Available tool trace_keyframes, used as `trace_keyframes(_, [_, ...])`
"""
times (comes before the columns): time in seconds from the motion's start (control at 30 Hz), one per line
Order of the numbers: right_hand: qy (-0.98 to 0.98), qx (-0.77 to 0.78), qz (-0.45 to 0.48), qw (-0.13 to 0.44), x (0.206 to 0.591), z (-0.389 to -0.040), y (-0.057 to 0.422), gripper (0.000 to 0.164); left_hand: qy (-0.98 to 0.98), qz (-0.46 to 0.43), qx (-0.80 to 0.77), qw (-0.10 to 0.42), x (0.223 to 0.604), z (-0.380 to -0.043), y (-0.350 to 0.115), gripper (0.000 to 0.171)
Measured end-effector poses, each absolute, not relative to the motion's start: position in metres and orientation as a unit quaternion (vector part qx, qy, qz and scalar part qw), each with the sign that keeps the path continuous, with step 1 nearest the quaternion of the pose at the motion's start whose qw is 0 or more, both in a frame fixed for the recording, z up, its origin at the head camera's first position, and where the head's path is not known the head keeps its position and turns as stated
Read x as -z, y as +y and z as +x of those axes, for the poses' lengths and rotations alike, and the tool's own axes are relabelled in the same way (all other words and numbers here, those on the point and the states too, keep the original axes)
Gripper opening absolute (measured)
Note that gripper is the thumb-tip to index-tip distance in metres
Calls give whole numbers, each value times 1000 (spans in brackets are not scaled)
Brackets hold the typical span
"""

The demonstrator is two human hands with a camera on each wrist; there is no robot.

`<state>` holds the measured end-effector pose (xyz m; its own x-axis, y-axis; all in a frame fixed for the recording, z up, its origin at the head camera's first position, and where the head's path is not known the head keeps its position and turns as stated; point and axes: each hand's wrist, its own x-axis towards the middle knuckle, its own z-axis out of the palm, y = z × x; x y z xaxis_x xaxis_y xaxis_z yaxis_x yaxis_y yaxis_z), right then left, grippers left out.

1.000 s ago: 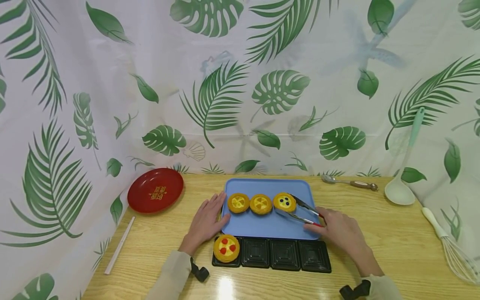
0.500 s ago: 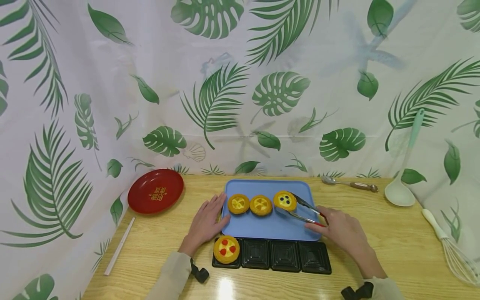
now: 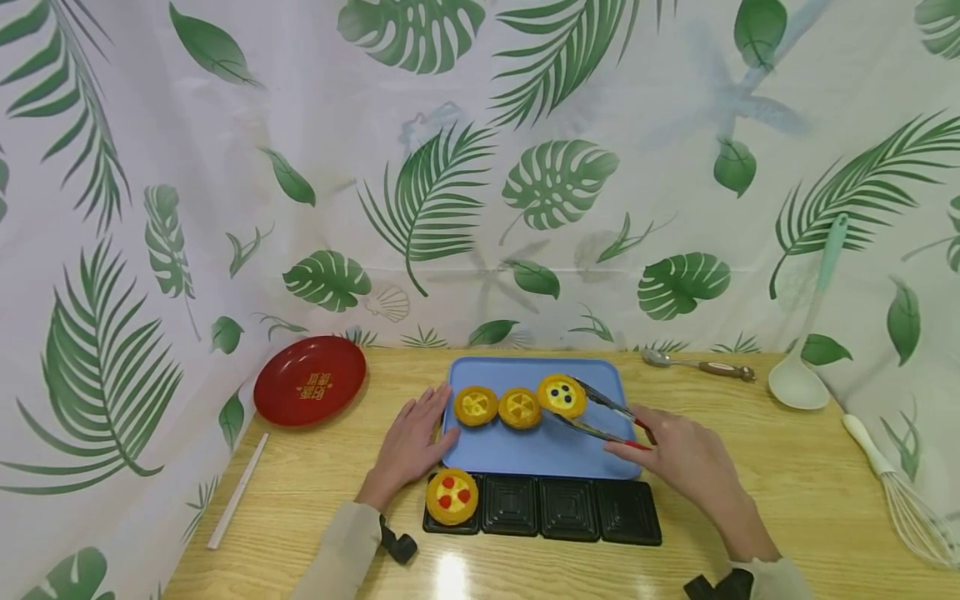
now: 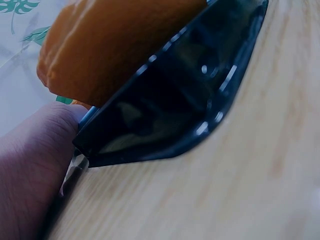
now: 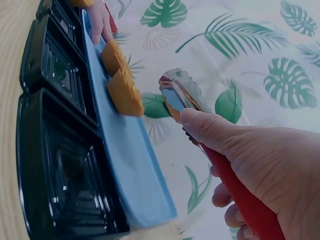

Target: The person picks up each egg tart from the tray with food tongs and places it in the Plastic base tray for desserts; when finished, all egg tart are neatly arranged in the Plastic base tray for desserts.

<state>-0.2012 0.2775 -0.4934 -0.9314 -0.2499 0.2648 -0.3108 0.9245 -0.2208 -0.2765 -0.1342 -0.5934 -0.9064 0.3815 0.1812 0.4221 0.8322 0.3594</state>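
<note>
My right hand grips red-handled tongs, whose arms close around an egg tart with blueberries. In the right wrist view the tongs' tips show above the level of the blue tray, and the blueberry tart is mostly hidden behind them. To its left, two egg tarts with yellow wedges, one outer and one inner, sit on the tray. My left hand rests at the tray's left edge, fingers extended. An egg tart with red pieces fills the leftmost compartment of the black mold.
A red plate and white chopsticks lie at the left. Toward the right are a spoon, a ladle leaning on the leaf-patterned curtain and a whisk. The black mold runs along the blue tray's near side.
The tongs have carried the blueberry tart slightly left and away from me, closer to the inner yellow tart. My left hand has stayed at the tray's edge.
</note>
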Motion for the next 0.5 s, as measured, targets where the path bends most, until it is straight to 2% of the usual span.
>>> trace_keyframes(0.23, [-972,-103,170,129,483,-189,263,70,-956,-209,199,51,594,-277,-134,76])
trace_keyframes(0.5, [-961,-105,221,130,488,-167,247,64,-950,-218,215,69,594,-276,-134,77])
